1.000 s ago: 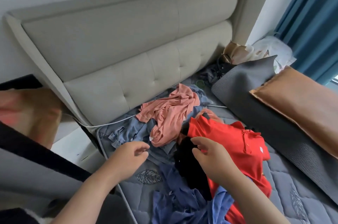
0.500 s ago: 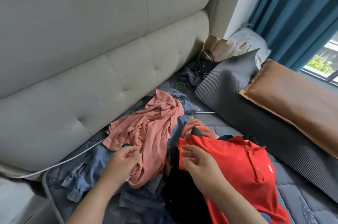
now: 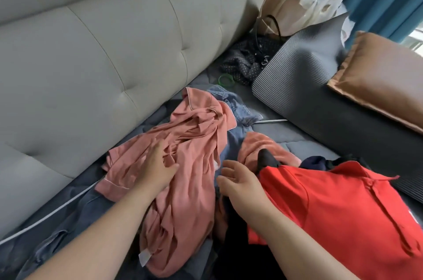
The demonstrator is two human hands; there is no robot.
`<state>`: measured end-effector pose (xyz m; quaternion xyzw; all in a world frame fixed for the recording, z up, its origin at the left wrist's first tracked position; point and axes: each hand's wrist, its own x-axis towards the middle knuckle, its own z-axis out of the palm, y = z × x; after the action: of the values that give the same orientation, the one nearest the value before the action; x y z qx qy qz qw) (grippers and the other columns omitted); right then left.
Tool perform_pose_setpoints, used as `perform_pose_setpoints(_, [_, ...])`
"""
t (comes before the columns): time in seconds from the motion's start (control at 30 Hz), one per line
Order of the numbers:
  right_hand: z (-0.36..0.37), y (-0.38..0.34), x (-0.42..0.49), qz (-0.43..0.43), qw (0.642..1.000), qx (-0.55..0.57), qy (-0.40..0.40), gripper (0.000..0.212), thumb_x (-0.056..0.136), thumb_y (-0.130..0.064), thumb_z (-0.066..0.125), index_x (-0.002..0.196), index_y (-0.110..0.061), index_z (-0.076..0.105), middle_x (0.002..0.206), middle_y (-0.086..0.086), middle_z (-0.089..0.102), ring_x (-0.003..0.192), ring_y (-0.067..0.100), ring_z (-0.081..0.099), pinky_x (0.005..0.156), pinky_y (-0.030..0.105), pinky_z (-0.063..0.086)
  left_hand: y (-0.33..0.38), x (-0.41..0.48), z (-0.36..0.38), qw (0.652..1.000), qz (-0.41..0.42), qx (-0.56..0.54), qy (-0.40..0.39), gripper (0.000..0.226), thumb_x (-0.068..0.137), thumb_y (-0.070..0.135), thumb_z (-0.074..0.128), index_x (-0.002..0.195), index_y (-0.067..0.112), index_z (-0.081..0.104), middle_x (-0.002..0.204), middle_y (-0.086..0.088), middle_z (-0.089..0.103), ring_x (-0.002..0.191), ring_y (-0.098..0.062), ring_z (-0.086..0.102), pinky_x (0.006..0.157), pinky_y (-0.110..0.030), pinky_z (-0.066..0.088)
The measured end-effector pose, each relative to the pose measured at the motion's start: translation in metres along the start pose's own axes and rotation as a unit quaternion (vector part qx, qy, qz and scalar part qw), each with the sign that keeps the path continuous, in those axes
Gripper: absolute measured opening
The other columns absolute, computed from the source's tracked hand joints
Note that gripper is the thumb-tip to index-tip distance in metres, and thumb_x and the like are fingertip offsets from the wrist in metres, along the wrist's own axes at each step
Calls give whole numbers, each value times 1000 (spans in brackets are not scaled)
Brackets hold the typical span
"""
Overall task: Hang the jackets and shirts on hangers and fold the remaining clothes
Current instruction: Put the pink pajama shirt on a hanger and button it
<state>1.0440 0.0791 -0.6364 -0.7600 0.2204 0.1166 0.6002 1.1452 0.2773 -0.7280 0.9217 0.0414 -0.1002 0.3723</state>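
Right hand (image 3: 242,186) released red shirt (image 3: 343,206); left hand (image 3: 158,165) flat on pink shirt (image 3: 187,188).

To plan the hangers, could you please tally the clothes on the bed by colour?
pink garments: 2
red polo shirt: 1
blue denim: 1, perhaps more
black garment: 1
navy garment: 1
dotted dark garment: 1
Total: at least 7

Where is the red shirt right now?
In the head view, the red polo shirt lies at the lower right on the mattress, just right of the right hand and below the grey ribbed cushion.
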Motion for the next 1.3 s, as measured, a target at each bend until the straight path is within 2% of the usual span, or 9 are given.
perform_pose_setpoints(0.17, [30,19,46,34,999,38,12,53,86,-17,64,138,-18,49,133,-1,54,119,16,57,102,42,48,-22,35,9,996,-41,50,-57,100,66,53,69,144,51,6,124,13,54,87,-19,69,62,-37,58])
perform_pose_setpoints(0.3, [47,25,67,47,997,60,8,55,87,-19,64,140,-21,48,128,-3,51,118,15,57,98,39,52,-31,51,14,993,13,103,-62,19,76,40,48,88,46,62,86,1,69,69,-22,64,73,-39,56])
perform_pose_setpoints(0.4, [54,31,74,44,998,37,16,48,87,-20,64,134,-19,54,128,1,58,113,16,60,101,38,49,-32,52,14,998,-18,11,-53,24,84,19,54,69,34,66,72,3,67,64,-23,67,67,-43,59])
perform_pose_setpoints(0.53, [54,39,80,47,998,19,39,48,88,-25,63,135,-19,54,119,-7,56,118,12,56,105,35,45,-22,33,7,999,5,-43,-5,22,89,9,57,77,23,69,105,0,70,103,-22,63,86,-35,54])
perform_pose_setpoints(0.77, [43,30,89,53,982,172,65,52,78,-47,62,112,-7,62,92,0,63,86,16,60,81,39,49,1,-67,-11,941,-35,-332,-49,23,84,3,55,65,16,60,59,9,54,60,-3,49,56,-14,38])
perform_pose_setpoints(0.9, [43,35,84,95,969,212,80,57,75,-38,77,123,-14,59,118,9,66,109,26,64,101,48,48,-4,-114,-17,956,-45,-244,-159,14,56,17,49,41,17,48,46,4,39,47,-8,38,50,-25,29])
perform_pose_setpoints(1.03, [43,44,73,171,970,165,44,6,79,-8,68,80,-11,63,69,10,61,56,24,57,54,32,49,-13,-116,-8,957,-107,-45,-266,22,66,24,54,47,15,58,52,6,56,54,-11,52,58,-25,38])
perform_pose_setpoints(1.13, [37,40,62,202,967,155,19,13,77,-6,59,66,-14,57,50,6,44,40,18,36,44,25,26,-6,-100,-16,984,-63,127,-109,24,85,41,58,81,19,67,86,0,68,74,-15,60,64,-25,49])
perform_pose_setpoints(1.3, [18,0,24,94,965,238,-65,27,56,-9,50,70,-20,71,69,11,55,56,25,47,51,28,30,22,-79,-58,984,33,147,99,51,64,45,76,107,26,57,107,3,59,97,-24,52,76,-33,38])
